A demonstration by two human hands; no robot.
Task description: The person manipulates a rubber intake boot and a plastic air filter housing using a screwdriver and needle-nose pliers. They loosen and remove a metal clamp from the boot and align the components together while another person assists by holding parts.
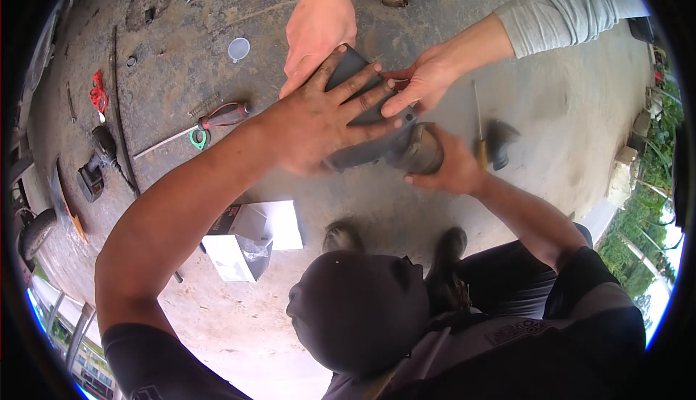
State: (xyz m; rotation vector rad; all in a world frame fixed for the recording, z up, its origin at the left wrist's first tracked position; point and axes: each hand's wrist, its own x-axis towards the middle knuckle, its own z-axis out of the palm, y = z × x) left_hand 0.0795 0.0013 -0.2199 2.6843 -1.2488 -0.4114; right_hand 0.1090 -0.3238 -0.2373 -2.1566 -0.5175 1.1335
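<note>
- Floor (573,110) of grey, stained concrete fills most of the frame; tools and loose parts lie on it, none of them in anyone's hands.
- The dark part (365,114) is at upper centre, held between two people; I judge the work midway, with the part in hand and not yet set down.
- The left hand (326,121) lies spread over the dark part, palm down, fingers splayed.
- The open white box (243,251), lower left of centre, stands with its flaps up; some clear wrapping shows inside.
- A co-worker's two hands (428,81) steady the dark part from above and from its right.
- The right hand (457,161) curls around the brownish round piece (420,151) at the dark part's lower right; whether the two are fastened, I cannot tell, so joining or parting may be what is left.
- The red-and-black screwdriver (225,114), left of centre, lies unused.
</note>
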